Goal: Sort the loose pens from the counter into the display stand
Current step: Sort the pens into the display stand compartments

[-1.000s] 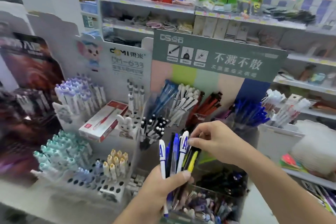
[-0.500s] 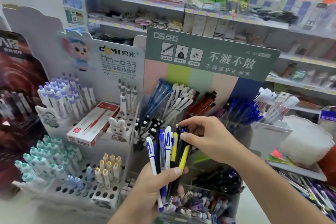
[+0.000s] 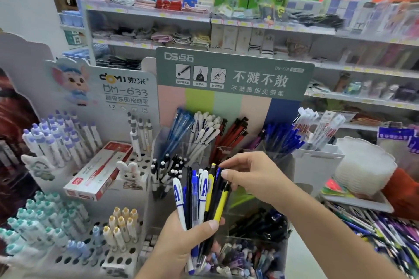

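Directly behind the hands stands the display stand [image 3: 229, 99] with clear cups: one holds blue pens [image 3: 179, 129], the next white pens [image 3: 204, 133], then red and black pens [image 3: 233, 136], then dark blue pens [image 3: 281, 140]. At the left, a white rack [image 3: 90, 253] carries capped pens in holes, and a red and white box [image 3: 99, 171] lies on it. The left hand [image 3: 181, 242] grips a bundle of loose pens [image 3: 201, 197] upright, fingers curled round them. The right hand [image 3: 251, 176] pinches the top of one pen in this bundle. At the right, many pens lie in a pile [image 3: 381, 235].
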